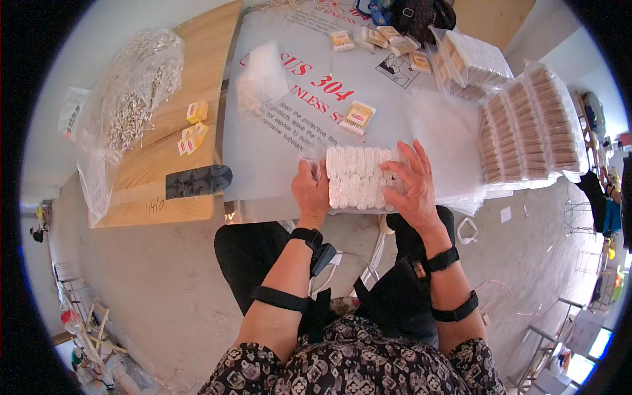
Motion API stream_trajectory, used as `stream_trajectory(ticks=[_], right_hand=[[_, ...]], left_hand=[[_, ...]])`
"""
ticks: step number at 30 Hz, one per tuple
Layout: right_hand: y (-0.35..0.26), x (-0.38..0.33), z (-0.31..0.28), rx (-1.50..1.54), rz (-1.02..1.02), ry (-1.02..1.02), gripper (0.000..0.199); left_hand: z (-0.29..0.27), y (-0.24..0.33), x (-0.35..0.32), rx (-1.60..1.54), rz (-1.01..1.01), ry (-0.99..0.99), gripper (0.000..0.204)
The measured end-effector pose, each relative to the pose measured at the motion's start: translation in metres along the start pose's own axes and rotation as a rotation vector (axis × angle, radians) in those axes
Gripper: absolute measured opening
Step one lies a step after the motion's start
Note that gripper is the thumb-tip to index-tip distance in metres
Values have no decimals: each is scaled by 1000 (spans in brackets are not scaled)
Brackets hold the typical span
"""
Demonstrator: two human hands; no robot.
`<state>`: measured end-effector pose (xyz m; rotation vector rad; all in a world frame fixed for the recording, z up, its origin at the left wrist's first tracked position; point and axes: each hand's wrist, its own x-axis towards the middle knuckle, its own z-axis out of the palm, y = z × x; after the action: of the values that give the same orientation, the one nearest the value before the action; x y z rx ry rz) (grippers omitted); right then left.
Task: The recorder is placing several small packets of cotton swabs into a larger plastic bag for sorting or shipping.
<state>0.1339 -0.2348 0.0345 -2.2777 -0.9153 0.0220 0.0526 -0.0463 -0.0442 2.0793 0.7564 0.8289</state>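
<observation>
Near the front edge of the table is a block of cotton swab packs point(359, 178), white tips facing up in rows. My left hand point(309, 191) is closed around its left end, where a bit of clear plastic shows by the fingers. At the right end, the thumb and index finger of my right hand point(413, 181) pinch the packs, while its other fingers stretch outward. Just beyond the block lies a single cotton swab pack point(358, 117) with a yellow label.
Large bagged stacks of swabs point(530, 125) stand at right, beside clear plastic bags point(444, 141). A big bag of loose swabs point(141, 99) and small yellow cards point(192, 139) rest on the wooden board point(191, 191) at left. More packs point(395, 41) and a black bag point(423, 18) lie at the back.
</observation>
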Motion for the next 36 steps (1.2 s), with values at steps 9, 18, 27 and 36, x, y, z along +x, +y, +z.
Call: stream_trajectory(ticks=[9, 18, 27, 36], right_hand=[[-11, 6, 10, 19, -41, 1, 37], [-24, 12, 8, -12, -52, -10, 39], [-29, 14, 16, -84, -34, -43, 38], [-37, 16, 24, -143, -77, -33, 38]], left_hand=[[-1, 4, 0, -33, -70, -5, 30], [-2, 7, 0, 2, -93, -27, 28], [-1, 4, 0, -77, -72, 2, 27], [-1, 5, 0, -101, -83, -7, 26]])
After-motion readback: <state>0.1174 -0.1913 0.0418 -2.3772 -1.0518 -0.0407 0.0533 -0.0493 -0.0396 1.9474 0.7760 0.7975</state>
